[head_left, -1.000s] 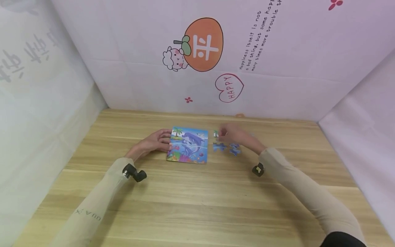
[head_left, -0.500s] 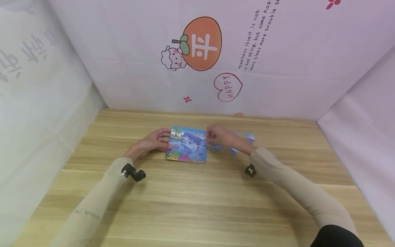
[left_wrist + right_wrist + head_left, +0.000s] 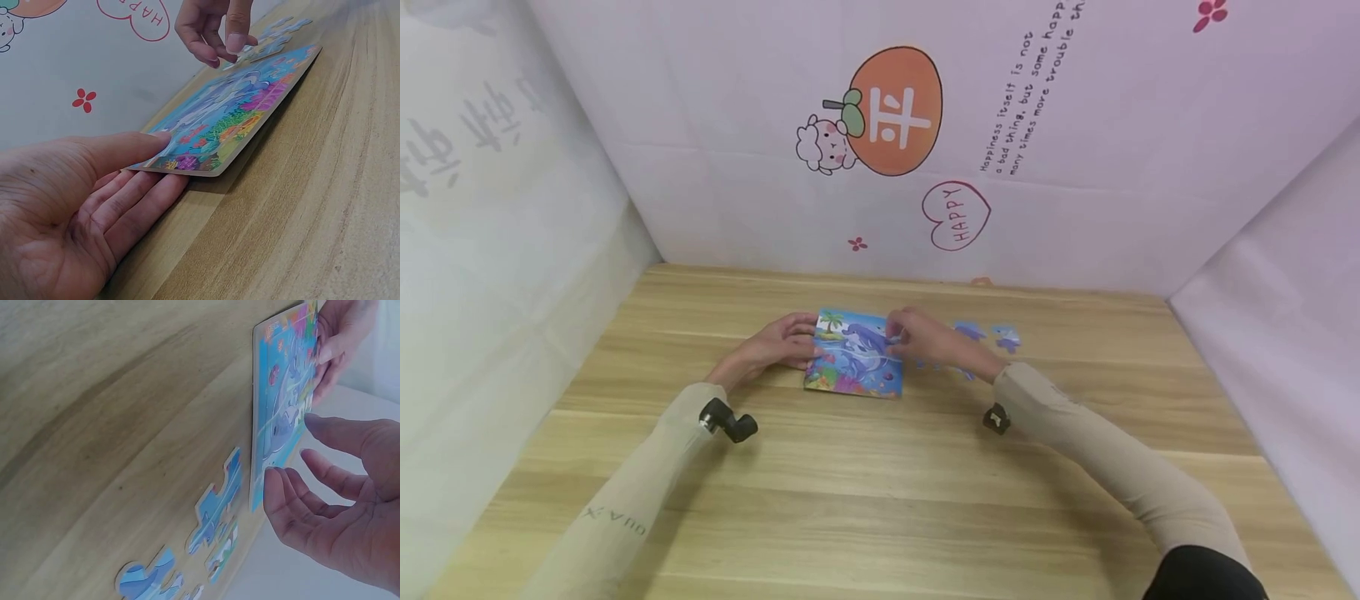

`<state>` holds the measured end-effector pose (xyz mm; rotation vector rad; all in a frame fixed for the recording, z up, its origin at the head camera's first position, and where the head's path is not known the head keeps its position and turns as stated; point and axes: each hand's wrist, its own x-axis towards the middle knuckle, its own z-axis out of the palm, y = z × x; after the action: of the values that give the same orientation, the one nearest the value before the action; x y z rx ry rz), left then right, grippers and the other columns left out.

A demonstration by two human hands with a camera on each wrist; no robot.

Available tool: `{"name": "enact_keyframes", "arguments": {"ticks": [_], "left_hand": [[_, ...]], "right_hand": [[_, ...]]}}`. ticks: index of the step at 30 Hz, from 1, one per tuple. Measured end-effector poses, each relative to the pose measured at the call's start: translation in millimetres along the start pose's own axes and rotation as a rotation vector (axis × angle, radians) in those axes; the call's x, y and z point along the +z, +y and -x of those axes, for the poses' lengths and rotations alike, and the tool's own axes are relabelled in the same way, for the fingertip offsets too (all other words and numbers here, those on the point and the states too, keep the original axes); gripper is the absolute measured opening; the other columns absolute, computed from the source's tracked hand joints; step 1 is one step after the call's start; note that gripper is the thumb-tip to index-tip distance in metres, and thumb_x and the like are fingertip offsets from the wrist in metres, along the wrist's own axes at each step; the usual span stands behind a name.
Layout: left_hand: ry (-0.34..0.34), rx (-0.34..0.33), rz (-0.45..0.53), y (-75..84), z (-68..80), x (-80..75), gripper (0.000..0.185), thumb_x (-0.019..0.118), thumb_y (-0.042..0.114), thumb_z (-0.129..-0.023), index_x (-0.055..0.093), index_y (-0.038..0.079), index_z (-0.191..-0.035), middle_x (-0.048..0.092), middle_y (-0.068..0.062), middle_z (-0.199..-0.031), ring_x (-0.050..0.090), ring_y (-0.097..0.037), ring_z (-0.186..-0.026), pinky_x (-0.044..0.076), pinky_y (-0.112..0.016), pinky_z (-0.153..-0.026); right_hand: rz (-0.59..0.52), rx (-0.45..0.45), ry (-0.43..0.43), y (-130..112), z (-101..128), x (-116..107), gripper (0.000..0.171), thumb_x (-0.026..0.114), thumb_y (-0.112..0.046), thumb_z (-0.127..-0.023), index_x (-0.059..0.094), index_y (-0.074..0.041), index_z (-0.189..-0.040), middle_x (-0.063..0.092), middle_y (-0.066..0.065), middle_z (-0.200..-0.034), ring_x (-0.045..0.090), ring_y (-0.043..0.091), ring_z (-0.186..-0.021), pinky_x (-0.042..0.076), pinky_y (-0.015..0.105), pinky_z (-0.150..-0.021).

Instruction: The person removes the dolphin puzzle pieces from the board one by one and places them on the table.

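the tabletop [image 3: 850, 483] is faced in smooth wood grain, marked with small dark specks and given a faint sheen. the dolphin picture board [image 3: 854, 365] is covered by a smooth printed surface, and pale, board-like edges are shown on the jigsaw pieces [image 3: 215, 509]. the white backdrop [image 3: 737, 200] is hung in matt, lightly creased cloth-like sheeting. the beige sleeves [image 3: 1090, 437] are made of soft matt fabric.
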<state>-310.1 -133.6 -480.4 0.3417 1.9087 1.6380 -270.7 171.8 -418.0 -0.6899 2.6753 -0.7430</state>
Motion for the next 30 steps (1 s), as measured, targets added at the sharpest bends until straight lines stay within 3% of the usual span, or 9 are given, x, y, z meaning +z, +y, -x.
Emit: {"name": "enact_keyframes", "arguments": {"ticks": [6,13,18,24,26,30], "left_hand": [[-0.003,-0.006,0.015,-1.6,-0.4,1.2,0.079,0.071,0.004,-0.099,0.025,0.004,-0.163,0.035,-0.024,-0.159,0.068,-0.017,-0.105,0.066,-0.03,-0.089],[-0.009,-0.012,0.025,0.2,0.4,3.1,0.078,0.07,0.004,-0.099,0.025,0.004,-0.163,0.036,-0.023,-0.158,0.068,-0.017,-0.104,0.066,-0.03,-0.088],[-0.005,-0.015,0.027,3.8,0.6,3.8,0.079,0.069,0.001,-0.099,0.024,0.004,-0.163,0.033,-0.024,-0.16,0.07,-0.016,-0.102,0.066,-0.03,-0.087],[0.018,-0.018,-0.004,4.4,3.1,-1.4,0.086,0.074,0.001,-0.095,0.022,0.004,-0.164,0.033,-0.024,-0.161,0.057,-0.033,-0.13,0.065,-0.03,-0.091],[0.017,-0.02,-0.009,2.3,1.7,-1.9,0.089,0.076,0.001,-0.093,0.023,0.005,-0.164,0.034,-0.023,-0.161,0.05,-0.039,-0.138,0.065,-0.031,-0.094],[0.012,-0.015,-0.023,0.3,0.6,2.4,0.09,0.077,0.0,-0.092,0.023,0.004,-0.164,0.035,-0.024,-0.162,0.049,-0.042,-0.14,0.064,-0.032,-0.095]], "right_hand": [[0.008,-0.011,-0.009,2.0,-1.8,6.1,0.031,0.077,-0.01,-0.095,0.062,0.002,-0.12,0.061,0.021,-0.124,0.064,0.032,-0.108,0.062,0.04,-0.095],[0.038,0.054,-0.048,1.7,-4.6,16.2,0.047,0.082,-0.015,-0.091,0.06,-0.002,-0.13,0.055,0.018,-0.129,0.055,0.032,-0.121,0.055,0.044,-0.106],[0.041,0.076,-0.044,1.1,-8.0,17.6,0.047,0.084,-0.016,-0.089,0.06,-0.002,-0.126,0.057,0.014,-0.128,0.056,0.03,-0.121,0.055,0.042,-0.108],[0.017,0.092,-0.075,-7.9,-14.3,14.1,0.036,0.085,-0.017,-0.089,0.062,-0.001,-0.111,0.056,0.011,-0.118,0.054,0.025,-0.105,0.055,0.039,-0.098],[0.044,0.114,-0.09,-10.4,-16.4,13.5,0.038,0.085,-0.017,-0.088,0.06,-0.001,-0.112,0.056,0.011,-0.117,0.054,0.024,-0.103,0.055,0.038,-0.096],[0.115,0.13,-0.118,-10.3,-18.8,13.9,0.043,0.086,-0.018,-0.086,0.059,-0.002,-0.116,0.06,0.012,-0.117,0.055,0.024,-0.102,0.057,0.039,-0.096]]}}
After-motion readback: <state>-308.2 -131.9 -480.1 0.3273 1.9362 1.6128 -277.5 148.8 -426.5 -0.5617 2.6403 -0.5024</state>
